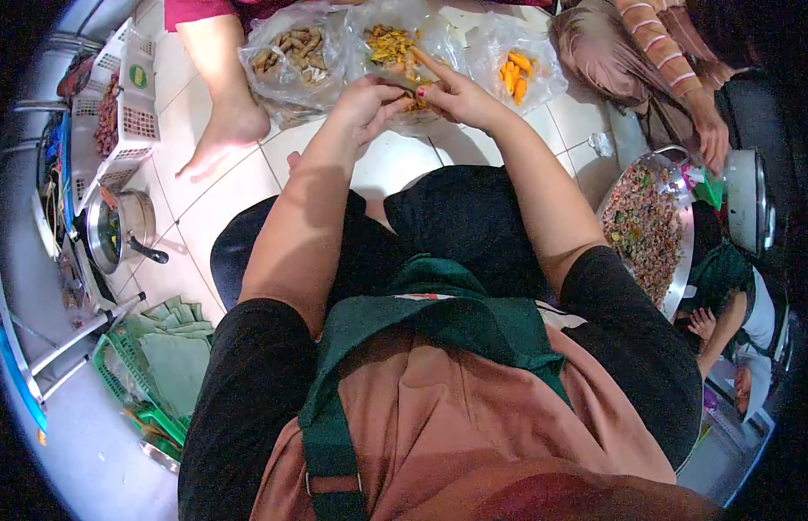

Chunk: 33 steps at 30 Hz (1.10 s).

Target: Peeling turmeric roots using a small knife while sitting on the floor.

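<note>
Both my hands meet above the middle plastic bag, which holds yellow-orange peelings. My right hand grips a small knife, its index finger stretched forward. The knife's narrow blade reaches across to my left hand. My left fingers are bent close to the blade; whatever they hold is hidden. Left of the peelings lies a clear bag with unpeeled brown rhizomes. On the right, peeled orange turmeric pieces rest on another clear bag.
A person's bare foot stands on the tiles at left. White crate with shallots, saucepan and green basket with folded leaves flank my left. At right are a large metal bowl of chopped mixture and another person's hand.
</note>
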Each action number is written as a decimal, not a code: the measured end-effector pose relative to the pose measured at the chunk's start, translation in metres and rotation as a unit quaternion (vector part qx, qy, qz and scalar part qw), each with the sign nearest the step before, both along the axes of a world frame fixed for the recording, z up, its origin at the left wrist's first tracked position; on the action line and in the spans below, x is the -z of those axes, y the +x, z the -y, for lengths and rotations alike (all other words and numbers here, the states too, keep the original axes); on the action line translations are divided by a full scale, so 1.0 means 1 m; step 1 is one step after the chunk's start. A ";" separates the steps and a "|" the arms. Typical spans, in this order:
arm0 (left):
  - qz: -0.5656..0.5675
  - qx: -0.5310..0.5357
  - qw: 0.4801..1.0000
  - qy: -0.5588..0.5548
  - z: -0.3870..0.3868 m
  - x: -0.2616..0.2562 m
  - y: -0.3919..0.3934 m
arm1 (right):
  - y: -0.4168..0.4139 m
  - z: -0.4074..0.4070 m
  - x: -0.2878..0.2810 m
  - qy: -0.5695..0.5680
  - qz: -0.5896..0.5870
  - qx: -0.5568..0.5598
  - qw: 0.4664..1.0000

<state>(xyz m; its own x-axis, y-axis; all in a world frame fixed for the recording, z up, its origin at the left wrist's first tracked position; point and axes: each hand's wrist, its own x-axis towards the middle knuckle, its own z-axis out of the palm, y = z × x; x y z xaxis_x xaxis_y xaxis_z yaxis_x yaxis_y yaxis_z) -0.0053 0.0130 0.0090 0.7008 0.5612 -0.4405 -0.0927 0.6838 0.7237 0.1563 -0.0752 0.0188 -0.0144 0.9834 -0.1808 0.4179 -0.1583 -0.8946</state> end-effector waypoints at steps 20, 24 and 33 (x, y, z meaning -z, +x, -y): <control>0.006 0.012 1.000 0.013 0.004 0.003 0.001 | -0.001 -0.003 -0.001 -0.127 -0.039 0.027 0.991; 0.010 0.011 1.000 0.008 0.009 -0.001 0.007 | 0.004 -0.005 0.007 0.035 0.027 0.067 0.997; 0.015 0.021 1.000 0.004 0.005 0.007 0.004 | -0.001 -0.003 -0.003 -0.027 0.011 0.054 0.998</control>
<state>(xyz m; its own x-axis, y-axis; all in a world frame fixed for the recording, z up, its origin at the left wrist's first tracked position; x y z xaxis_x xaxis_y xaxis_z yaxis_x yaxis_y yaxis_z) -0.0014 0.0085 0.0025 0.7371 0.5340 -0.4142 -0.0862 0.6822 0.7261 0.1553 -0.0724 0.0220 0.0963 0.9677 -0.2331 0.4152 -0.2519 -0.8742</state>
